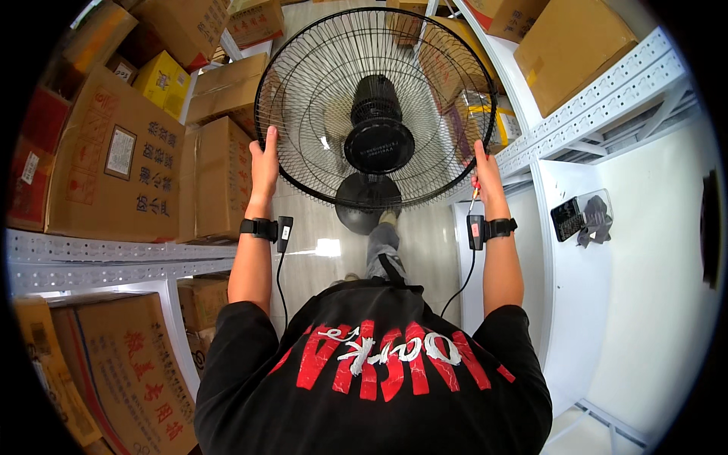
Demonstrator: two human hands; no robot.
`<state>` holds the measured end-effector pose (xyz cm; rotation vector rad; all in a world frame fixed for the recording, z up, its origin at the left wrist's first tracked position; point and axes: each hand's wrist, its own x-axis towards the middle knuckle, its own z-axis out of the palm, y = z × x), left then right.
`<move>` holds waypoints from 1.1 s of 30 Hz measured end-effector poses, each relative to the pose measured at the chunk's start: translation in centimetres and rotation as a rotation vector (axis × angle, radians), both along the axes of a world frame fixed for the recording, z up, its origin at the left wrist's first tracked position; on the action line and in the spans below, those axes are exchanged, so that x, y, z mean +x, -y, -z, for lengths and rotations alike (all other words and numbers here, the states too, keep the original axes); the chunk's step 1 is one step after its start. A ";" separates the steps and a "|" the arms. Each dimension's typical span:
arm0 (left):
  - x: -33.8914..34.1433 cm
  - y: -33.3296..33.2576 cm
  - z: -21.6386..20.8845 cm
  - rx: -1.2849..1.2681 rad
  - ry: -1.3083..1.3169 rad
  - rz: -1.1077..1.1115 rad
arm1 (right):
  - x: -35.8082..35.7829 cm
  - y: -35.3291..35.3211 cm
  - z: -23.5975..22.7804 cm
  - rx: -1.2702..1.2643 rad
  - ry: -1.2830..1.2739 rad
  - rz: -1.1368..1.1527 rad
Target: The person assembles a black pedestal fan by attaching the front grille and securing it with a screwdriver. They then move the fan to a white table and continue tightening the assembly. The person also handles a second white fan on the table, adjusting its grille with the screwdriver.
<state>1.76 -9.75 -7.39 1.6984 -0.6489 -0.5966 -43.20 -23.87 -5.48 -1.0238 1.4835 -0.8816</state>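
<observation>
A large black wire fan guard (303, 163) spans the space in front of me. Behind its wires show the dark motor housing (377, 98) and the round base (356, 216) on the floor; I see no blades. My left hand (264, 167) grips the guard's left rim, thumb pointing up. On the opposite rim, my right hand (488, 173) is closed round the edge. A slim screwdriver (474, 196) with a red part and a metal shaft sticks out below its fingers. Each wrist wears a black strap with a small cabled box.
Cardboard cartons (114, 155) crowd the left shelf (114, 262), with a yellow box (162, 83) among them. On the right stand a white perforated rack (599, 102) and a large carton (572, 53). A black device (566, 218) and a grey crumpled bag (597, 220) lie on a white surface.
</observation>
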 end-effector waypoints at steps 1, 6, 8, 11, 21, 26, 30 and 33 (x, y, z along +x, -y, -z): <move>-0.4 0.7 -1.6 0.033 -0.003 0.000 | 0.2 1.1 -0.1 0.023 -0.027 -0.014; 0.8 2.9 -2.8 0.113 -0.006 -0.015 | 1.5 5.2 -1.9 0.048 -0.099 -0.109; 1.1 3.5 -3.3 0.118 -0.054 -0.024 | 2.0 6.5 -2.5 0.085 -0.105 -0.138; 0.7 4.2 -5.1 0.180 -0.140 -0.012 | 2.5 8.0 -3.2 0.123 -0.091 -0.149; -0.8 0.0 -2.5 0.141 0.057 0.028 | 0.0 4.8 0.1 0.021 -0.127 -0.099; -1.6 -2.7 -1.0 0.066 0.124 0.097 | -2.2 0.4 2.3 -0.007 -0.111 -0.067; -1.1 -3.9 2.2 -0.047 0.149 0.078 | -3.2 -2.8 3.9 -0.047 0.020 -0.021; -0.5 -4.9 3.7 -0.087 0.081 0.180 | -4.3 -4.5 5.1 -0.082 0.080 -0.020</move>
